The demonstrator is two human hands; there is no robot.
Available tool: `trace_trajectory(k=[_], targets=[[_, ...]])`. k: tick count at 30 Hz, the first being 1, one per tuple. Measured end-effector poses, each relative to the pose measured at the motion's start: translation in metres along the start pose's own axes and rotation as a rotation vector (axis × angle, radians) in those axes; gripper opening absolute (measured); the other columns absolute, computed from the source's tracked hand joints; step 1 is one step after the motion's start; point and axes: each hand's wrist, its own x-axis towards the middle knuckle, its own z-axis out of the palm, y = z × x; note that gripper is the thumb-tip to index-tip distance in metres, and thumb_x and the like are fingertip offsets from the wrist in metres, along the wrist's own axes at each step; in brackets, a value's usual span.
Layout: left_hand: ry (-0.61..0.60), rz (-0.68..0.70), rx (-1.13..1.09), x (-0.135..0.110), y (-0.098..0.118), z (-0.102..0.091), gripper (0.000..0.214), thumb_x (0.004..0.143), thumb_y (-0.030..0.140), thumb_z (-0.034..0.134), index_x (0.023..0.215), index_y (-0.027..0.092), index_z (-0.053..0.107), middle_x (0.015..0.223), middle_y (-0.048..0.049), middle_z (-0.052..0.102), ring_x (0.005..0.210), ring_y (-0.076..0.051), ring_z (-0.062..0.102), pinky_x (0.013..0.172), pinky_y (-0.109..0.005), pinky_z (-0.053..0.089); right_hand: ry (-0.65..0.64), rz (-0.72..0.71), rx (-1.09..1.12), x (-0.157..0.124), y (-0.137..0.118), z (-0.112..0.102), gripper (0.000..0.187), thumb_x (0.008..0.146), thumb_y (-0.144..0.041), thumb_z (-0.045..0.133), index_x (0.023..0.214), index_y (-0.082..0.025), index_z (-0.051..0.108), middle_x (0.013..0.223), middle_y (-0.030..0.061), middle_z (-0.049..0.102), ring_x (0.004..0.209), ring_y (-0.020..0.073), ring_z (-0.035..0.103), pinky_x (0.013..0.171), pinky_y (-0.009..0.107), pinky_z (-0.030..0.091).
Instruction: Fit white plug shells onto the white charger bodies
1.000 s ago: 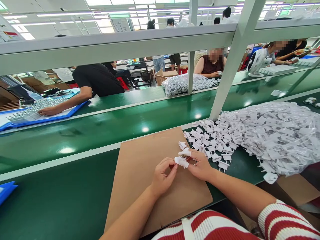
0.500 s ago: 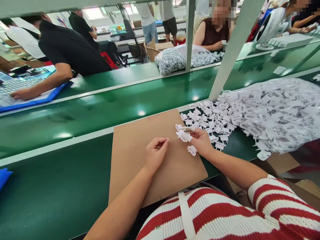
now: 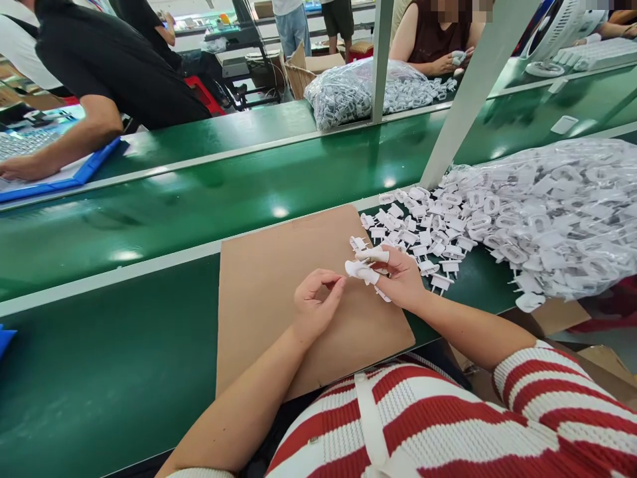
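My right hand (image 3: 401, 275), with white covers on its thumb and a finger, grips a small white plastic part (image 3: 355, 269) over the cardboard sheet (image 3: 263, 318). My left hand (image 3: 318, 299) is closed in a pinch just left of that part, its fingertips almost at the part's edge. Whatever the pinch holds, if anything, is too small to make out. One white part lies beyond my right fingers on the sheet, and another is partly hidden beneath my right hand.
A heap of white plastic parts (image 3: 423, 232) spreads right of the sheet, spilling from a large clear bag (image 3: 562, 219). A slanted white post (image 3: 472, 99) rises behind it. Across the green conveyor (image 3: 199, 206) are another bag of parts (image 3: 343, 93) and co-workers.
My left hand has moved slightly right, closer to the white part. The part in my right hand has turned and now shows its rounded face. The camera view has tilted down a little.
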Motion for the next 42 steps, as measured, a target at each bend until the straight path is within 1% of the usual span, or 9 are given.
trace_trajectory(k=[5, 13, 18, 23, 30, 34, 36, 39, 42], targets=[[0.014, 0.119, 0.007, 0.002, 0.007, 0.002, 0.005, 0.093, 0.019, 0.071, 0.097, 0.02, 0.074, 0.087, -0.0037, 0.071, 0.075, -0.014, 0.063, 0.071, -0.027, 0.054, -0.069, -0.205, -0.146, -0.001, 0.001, -0.002, 0.022, 0.091, -0.028, 0.076, 0.113, -0.031, 0.079, 0.117, 0.0053, 0.077, 0.109, 0.0216, 0.074, 0.102, 0.041, 0.06], [-0.024, 0.062, -0.007, 0.001, 0.004, -0.001, 0.006, 0.097, 0.023, 0.067, 0.095, 0.019, 0.07, 0.087, -0.0034, 0.069, 0.077, -0.015, 0.061, 0.073, -0.029, 0.051, -0.137, -0.324, -0.204, -0.003, 0.004, -0.002, 0.022, 0.098, -0.024, 0.067, 0.116, -0.031, 0.077, 0.113, 0.0056, 0.076, 0.116, 0.0216, 0.073, 0.097, 0.038, 0.062], [-0.091, -0.074, 0.022, 0.0, 0.002, -0.003, 0.026, 0.101, 0.036, 0.06, 0.082, 0.019, 0.062, 0.076, -0.0022, 0.061, 0.071, -0.016, 0.055, 0.071, -0.03, 0.048, -0.254, -0.504, -0.371, -0.007, 0.014, -0.005, 0.034, 0.098, -0.013, 0.059, 0.124, -0.03, 0.073, 0.108, 0.0081, 0.075, 0.114, 0.022, 0.073, 0.092, 0.038, 0.063], [-0.118, -0.096, 0.059, 0.001, 0.003, -0.003, 0.032, 0.1, 0.038, 0.059, 0.075, 0.019, 0.059, 0.07, 0.001, 0.055, 0.066, -0.014, 0.05, 0.066, -0.027, 0.043, -0.321, -0.619, -0.538, -0.009, 0.018, -0.01, 0.037, 0.097, -0.007, 0.051, 0.122, -0.025, 0.072, 0.107, 0.0105, 0.073, 0.117, 0.0226, 0.071, 0.088, 0.035, 0.063], [-0.119, -0.201, 0.073, 0.0, -0.003, -0.002, 0.046, 0.1, 0.046, 0.063, 0.063, 0.018, 0.054, 0.061, 0.003, 0.047, 0.058, -0.012, 0.041, 0.058, -0.026, 0.035, -0.317, -0.547, -0.502, -0.009, 0.017, -0.007, 0.034, 0.097, -0.011, 0.056, 0.121, -0.028, 0.074, 0.098, 0.0078, 0.073, 0.093, 0.0198, 0.072, 0.079, 0.032, 0.062], [-0.145, -0.222, 0.02, 0.0, -0.003, -0.003, 0.042, 0.104, 0.042, 0.056, 0.069, 0.019, 0.058, 0.065, 0.0012, 0.053, 0.062, -0.013, 0.047, 0.062, -0.027, 0.04, -0.251, -0.515, -0.407, -0.007, 0.015, -0.004, 0.042, 0.097, -0.009, 0.057, 0.129, -0.031, 0.071, 0.108, 0.008, 0.075, 0.101, 0.0203, 0.072, 0.086, 0.035, 0.062], [-0.138, -0.226, -0.007, 0.001, -0.005, -0.004, 0.035, 0.104, 0.038, 0.052, 0.077, 0.019, 0.064, 0.071, -0.0005, 0.058, 0.067, -0.015, 0.053, 0.067, -0.028, 0.044, -0.207, -0.484, -0.375, -0.006, 0.014, -0.004, 0.041, 0.097, -0.011, 0.059, 0.13, -0.032, 0.07, 0.114, 0.0082, 0.075, 0.101, 0.0204, 0.073, 0.088, 0.036, 0.062], [-0.126, -0.216, -0.072, 0.002, -0.009, -0.004, 0.019, 0.099, 0.028, 0.054, 0.106, 0.021, 0.071, 0.092, -0.004, 0.068, 0.074, -0.016, 0.061, 0.075, -0.031, 0.051, -0.114, -0.427, -0.337, -0.003, 0.014, -0.003, 0.035, 0.096, -0.018, 0.065, 0.128, -0.032, 0.072, 0.111, 0.0077, 0.075, 0.096, 0.0198, 0.073, 0.086, 0.035, 0.062], [-0.149, -0.161, -0.099, 0.001, -0.011, -0.003, 0.033, 0.092, 0.021, 0.06, 0.123, 0.022, 0.067, 0.108, -0.0064, 0.069, 0.077, -0.015, 0.063, 0.078, -0.032, 0.053, -0.074, -0.389, -0.324, -0.001, 0.014, -0.003, 0.031, 0.096, -0.022, 0.068, 0.124, -0.031, 0.074, 0.104, 0.0068, 0.075, 0.092, 0.0193, 0.072, 0.082, 0.034, 0.062]])
